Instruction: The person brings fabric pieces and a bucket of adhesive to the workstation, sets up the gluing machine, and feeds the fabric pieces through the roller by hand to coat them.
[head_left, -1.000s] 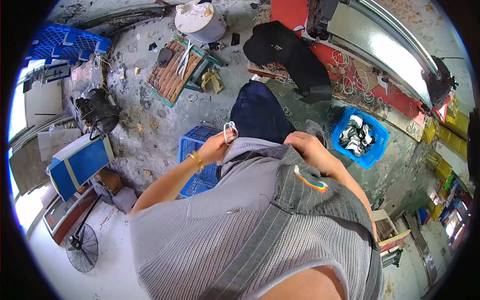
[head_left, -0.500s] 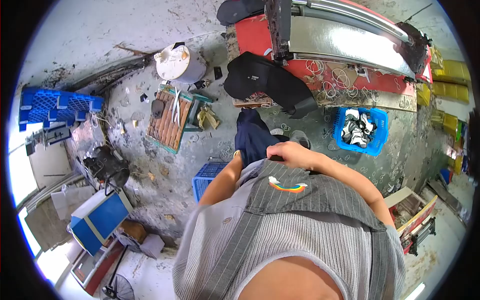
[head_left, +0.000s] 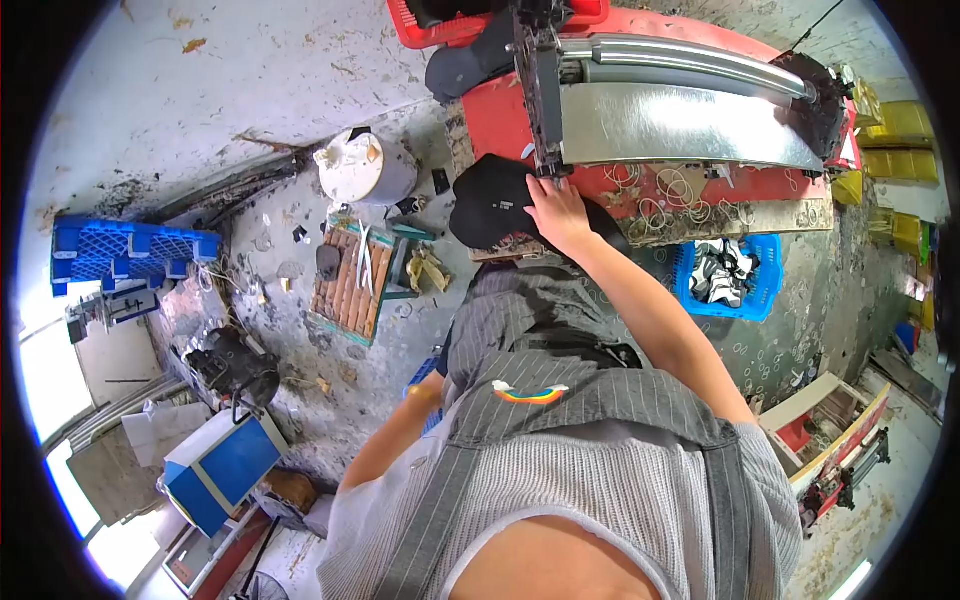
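Note:
My right hand [head_left: 558, 215] reaches forward over the red work table [head_left: 495, 115]. Its fingers are stretched out, touching a flat black fabric piece [head_left: 485, 205] with small white print, close to the lower end of the machine's dark side frame [head_left: 540, 100]. More black fabric shows to the right of the hand. My left hand [head_left: 430, 388] is low at my left side by a blue crate [head_left: 418, 382]; my clothing and the crate's edge obscure its fingers, so I cannot make out what it holds.
Across the table runs a machine with metal rollers [head_left: 690, 60] and a shiny plate [head_left: 690, 125]. Cord loops [head_left: 670, 195] lie along its edge. A blue basket [head_left: 765, 280] holds black-and-white pieces. On the left are a wooden-slat stool [head_left: 345, 285] with scissors [head_left: 365, 260] and a white drum [head_left: 390, 170].
My right hand has moved from my waist forward onto the black fabric. My left hand has shifted back and left. My view has moved, bringing a red tray in at the top.

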